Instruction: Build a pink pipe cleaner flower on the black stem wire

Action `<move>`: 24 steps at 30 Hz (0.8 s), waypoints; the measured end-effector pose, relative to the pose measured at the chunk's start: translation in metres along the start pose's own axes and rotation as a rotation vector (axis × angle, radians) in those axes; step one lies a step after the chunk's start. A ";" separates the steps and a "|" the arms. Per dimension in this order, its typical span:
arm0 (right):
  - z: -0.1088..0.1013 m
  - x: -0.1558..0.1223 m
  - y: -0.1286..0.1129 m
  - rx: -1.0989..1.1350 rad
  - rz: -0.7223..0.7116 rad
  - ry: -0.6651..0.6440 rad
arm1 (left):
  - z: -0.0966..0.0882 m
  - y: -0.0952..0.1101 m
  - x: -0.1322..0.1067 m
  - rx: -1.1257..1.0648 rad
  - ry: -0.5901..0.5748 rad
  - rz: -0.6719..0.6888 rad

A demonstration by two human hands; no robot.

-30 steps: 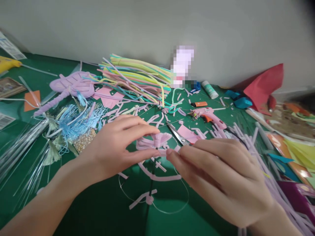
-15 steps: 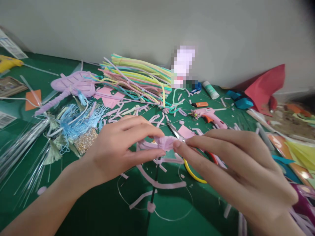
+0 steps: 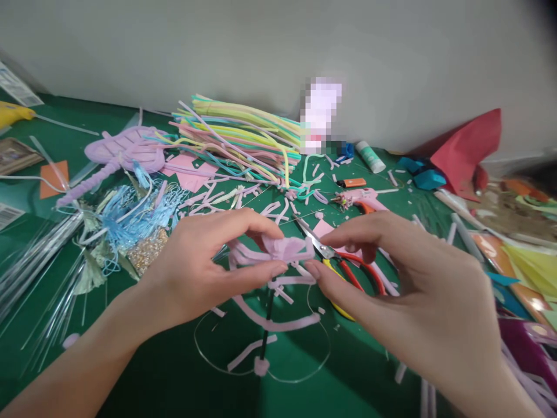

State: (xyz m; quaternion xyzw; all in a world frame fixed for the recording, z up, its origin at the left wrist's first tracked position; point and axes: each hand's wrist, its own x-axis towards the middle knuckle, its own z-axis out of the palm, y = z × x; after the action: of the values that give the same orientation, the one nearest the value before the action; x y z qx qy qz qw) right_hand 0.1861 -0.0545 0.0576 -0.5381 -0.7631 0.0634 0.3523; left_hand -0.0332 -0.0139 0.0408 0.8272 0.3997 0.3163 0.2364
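Note:
My left hand (image 3: 217, 255) is closed in a pinch, thumb below and fingers above, on a lilac pipe-cleaner bow (image 3: 289, 249). My right hand (image 3: 404, 296) is open beside the bow's right loop, thumb and forefinger spread apart; whether the thumb tip touches the loop I cannot tell. Under the bow runs a thin dark stick (image 3: 267, 325) with a lilac knob (image 3: 261, 366) at its lower end. A curved lilac pipe-cleaner piece (image 3: 278, 323) and a loop of thin clear line lie around it. Scissors (image 3: 324, 249) with red and yellow handles lie behind my right fingers.
Behind is a bundle of coloured pipe cleaners (image 3: 243, 130). A lilac pipe-cleaner shape (image 3: 126, 151), blue tassels (image 3: 139, 206) and clear strands (image 3: 47, 261) lie left. A pink glue gun (image 3: 365, 198), orange lighter (image 3: 351, 183), glue stick (image 3: 370, 157) and red sheet (image 3: 467, 151) are right. Lilac offcuts are scattered about.
My right fingers have opened and drawn away from the bow's right end, showing its loop and more of the scissors. My left hand keeps its pinch. The view has shifted slightly.

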 end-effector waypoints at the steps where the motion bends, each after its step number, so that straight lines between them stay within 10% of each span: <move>1: 0.000 0.000 0.000 0.004 -0.007 -0.005 | 0.000 0.001 0.000 -0.029 -0.004 -0.016; 24: 0.003 0.009 -0.007 0.427 0.347 -0.186 | 0.007 0.010 -0.003 -0.185 0.042 -0.021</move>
State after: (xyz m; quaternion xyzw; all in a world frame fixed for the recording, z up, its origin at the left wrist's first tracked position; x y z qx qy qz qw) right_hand 0.1774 -0.0484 0.0624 -0.5662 -0.6579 0.3309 0.3701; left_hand -0.0248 -0.0229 0.0418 0.7908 0.3821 0.3667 0.3068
